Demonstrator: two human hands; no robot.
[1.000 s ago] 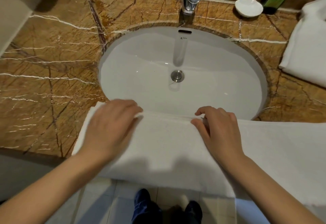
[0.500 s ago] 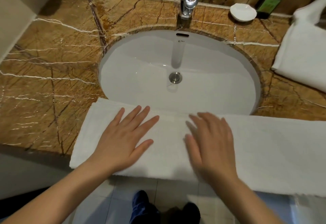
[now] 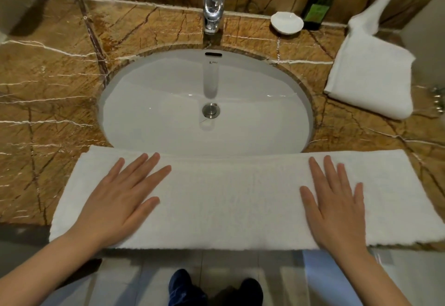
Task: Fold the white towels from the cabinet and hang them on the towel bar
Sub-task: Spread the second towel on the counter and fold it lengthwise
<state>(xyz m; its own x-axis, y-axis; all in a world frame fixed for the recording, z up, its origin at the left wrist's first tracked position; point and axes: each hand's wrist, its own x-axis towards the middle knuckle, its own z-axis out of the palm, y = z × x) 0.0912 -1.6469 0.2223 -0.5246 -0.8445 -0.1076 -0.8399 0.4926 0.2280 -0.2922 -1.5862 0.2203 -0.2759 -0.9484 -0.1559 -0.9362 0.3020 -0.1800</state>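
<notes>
A long white towel [image 3: 231, 199], folded into a wide band, is lying flat across the front of the brown marble counter [image 3: 48, 89], running from left to right just in front of the sink [image 3: 168, 94]. Its far edge is lying along the sink's near rim and its near edge is reaching the counter's front edge. The left grip [image 3: 120, 199], a bare hand, is resting palm down on the left part of the towel with its fingers straight and spread, closing round nothing. The right grip [image 3: 337, 207] is lying the same way on the right part of the towel, flat and unclenched, with the fingers pointing away from the person. The two are sitting well apart, with a bare stretch of cloth between them. A second folded towel [image 3: 370, 77] is sitting on the right side of the counter, beyond the long one and apart from it. A chrome faucet [image 3: 213, 7] is standing behind the sink, and a small white dish [image 3: 286, 22] is sitting to its right, just beside a dark green bottle [image 3: 316, 9]. Dark shoes [image 3: 185, 289] are showing on the tiled floor below the counter's edge.
</notes>
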